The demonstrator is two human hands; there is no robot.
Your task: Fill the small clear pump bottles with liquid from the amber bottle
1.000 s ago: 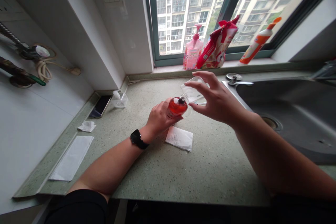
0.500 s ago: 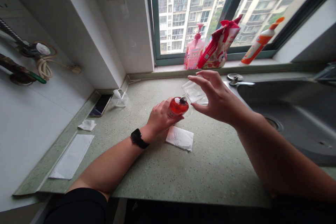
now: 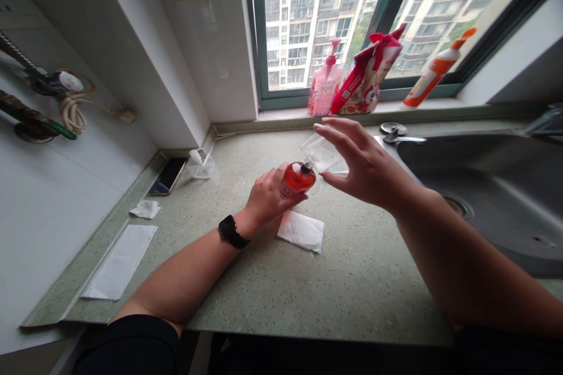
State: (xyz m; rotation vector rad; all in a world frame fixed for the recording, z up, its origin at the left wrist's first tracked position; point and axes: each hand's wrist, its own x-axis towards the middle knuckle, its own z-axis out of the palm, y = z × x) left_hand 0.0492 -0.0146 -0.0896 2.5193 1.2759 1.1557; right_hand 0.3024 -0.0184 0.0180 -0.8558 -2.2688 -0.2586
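Observation:
My left hand (image 3: 268, 196), with a black watch on the wrist, is wrapped around a bottle of red liquid (image 3: 295, 181). The bottle leans a little right and its dark neck has no cap on it. Between the thumb and curved fingers of my right hand (image 3: 352, 158) is a clear square plastic cup (image 3: 323, 153), tilted, its rim beside the bottle's mouth. Whether liquid passes between them I cannot tell. Below the bottle, a folded white tissue (image 3: 301, 231) lies on the green speckled counter (image 3: 352, 281).
Left along the wall are a phone (image 3: 168, 176), a second clear cup (image 3: 201, 164) with something white inside, a crumpled tissue (image 3: 145, 209) and a folded paper sheet (image 3: 121, 261). A steel sink (image 3: 497, 187) is at right. On the sill stand a pink pump bottle (image 3: 325, 88), a red bag (image 3: 369, 79) and an orange bottle (image 3: 431, 77).
The clear cup's tilt has shifted slightly in my right hand. My left hand keeps the bottle in nearly the same place.

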